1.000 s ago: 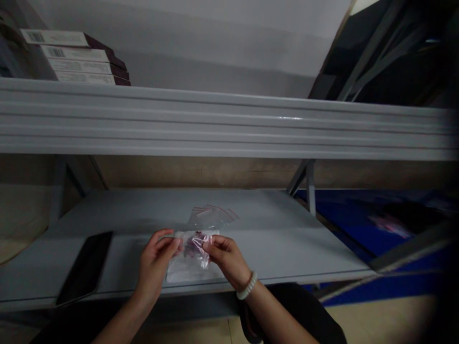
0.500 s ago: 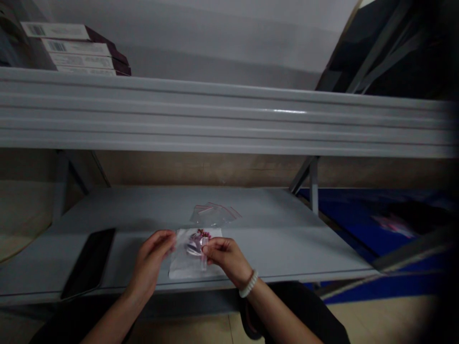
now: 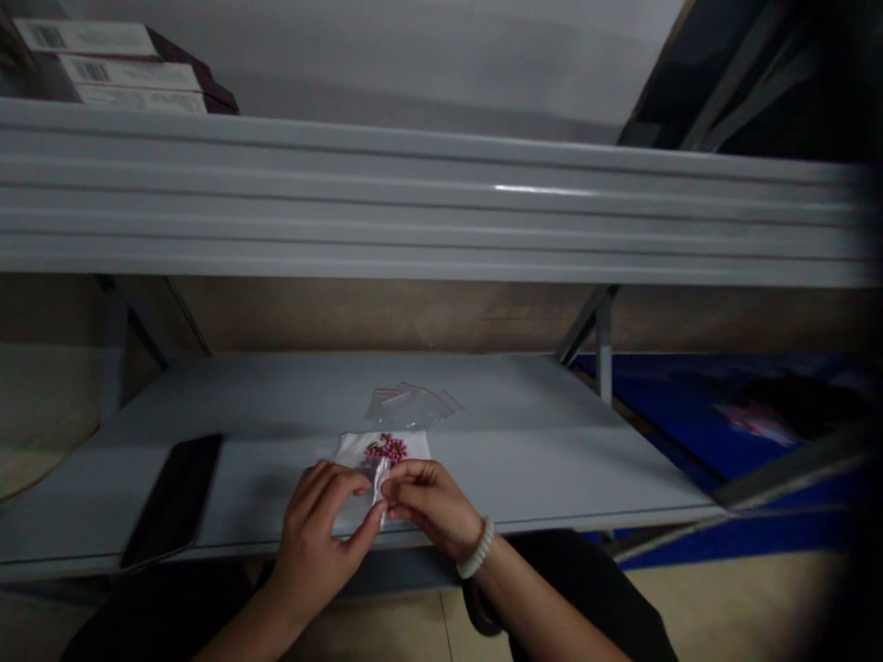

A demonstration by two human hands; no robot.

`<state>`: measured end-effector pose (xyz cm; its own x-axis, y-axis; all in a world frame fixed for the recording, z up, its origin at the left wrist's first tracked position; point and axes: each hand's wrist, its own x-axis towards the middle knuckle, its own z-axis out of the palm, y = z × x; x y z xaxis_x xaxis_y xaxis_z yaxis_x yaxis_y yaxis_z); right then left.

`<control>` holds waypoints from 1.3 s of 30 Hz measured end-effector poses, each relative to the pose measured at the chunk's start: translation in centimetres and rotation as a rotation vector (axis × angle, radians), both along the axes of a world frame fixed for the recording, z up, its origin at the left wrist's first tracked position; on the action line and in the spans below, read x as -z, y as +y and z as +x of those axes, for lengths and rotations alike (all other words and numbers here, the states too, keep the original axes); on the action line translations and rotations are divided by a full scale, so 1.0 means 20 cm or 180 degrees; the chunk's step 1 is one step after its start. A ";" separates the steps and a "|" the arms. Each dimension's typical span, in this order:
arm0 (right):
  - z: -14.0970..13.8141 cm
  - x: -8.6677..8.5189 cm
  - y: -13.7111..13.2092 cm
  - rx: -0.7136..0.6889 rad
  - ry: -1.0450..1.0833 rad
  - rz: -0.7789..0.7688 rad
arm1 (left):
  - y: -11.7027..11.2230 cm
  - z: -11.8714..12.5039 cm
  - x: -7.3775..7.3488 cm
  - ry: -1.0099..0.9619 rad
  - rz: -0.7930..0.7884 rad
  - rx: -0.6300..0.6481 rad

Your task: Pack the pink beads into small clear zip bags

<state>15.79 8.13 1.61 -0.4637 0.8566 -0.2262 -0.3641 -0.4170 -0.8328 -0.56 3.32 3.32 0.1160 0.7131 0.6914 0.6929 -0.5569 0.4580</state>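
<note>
My right hand [image 3: 434,506], with a pale beaded bracelet [image 3: 477,550] at the wrist, pinches a small clear plastic bag [image 3: 379,473] between thumb and fingers. To its left, my left hand [image 3: 324,519] curves around the bag with thumb and index finger apart; the thumb tip is at the bag's lower end, though whether it touches I cannot tell. Just beyond the bag, a small heap of pink and dark beads [image 3: 390,448] lies on a white sheet [image 3: 418,443]. Part of the sheet is hidden under both hands.
Several clear zip bags [image 3: 412,405] with red strips lie behind the sheet on the grey shelf [image 3: 510,441]. A black phone or tablet [image 3: 172,501] rests at the left. Above runs a grey upper shelf edge [image 3: 441,207], bearing stacked boxes [image 3: 131,74]. Metal braces [image 3: 602,349] stand on either side.
My left hand has moved right and closer to the small bag, its thumb now spread. The bag has shifted slightly toward me in my right hand, showing more of the beads. The view has tilted slightly down.
</note>
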 end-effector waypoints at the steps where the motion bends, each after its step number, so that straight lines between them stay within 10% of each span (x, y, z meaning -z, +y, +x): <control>1: -0.01 0.01 0.00 0.0014 0.0001 0.0046 | 0.00 0.01 0.01 -0.0006 -0.0154 0.0105; 20: 0.00 -0.02 0.00 -0.0135 -0.0521 0.1081 | 0.02 -0.01 0.04 -0.0863 -0.1530 0.0408; 30: -0.01 -0.02 -0.06 -0.0693 0.0443 0.0401 | 0.00 0.03 0.03 -0.3058 -0.2836 0.1395; 39: -0.01 -0.03 -0.05 -0.0308 0.0003 0.0693 | -0.01 -0.05 0.00 -0.0820 -0.1032 0.0716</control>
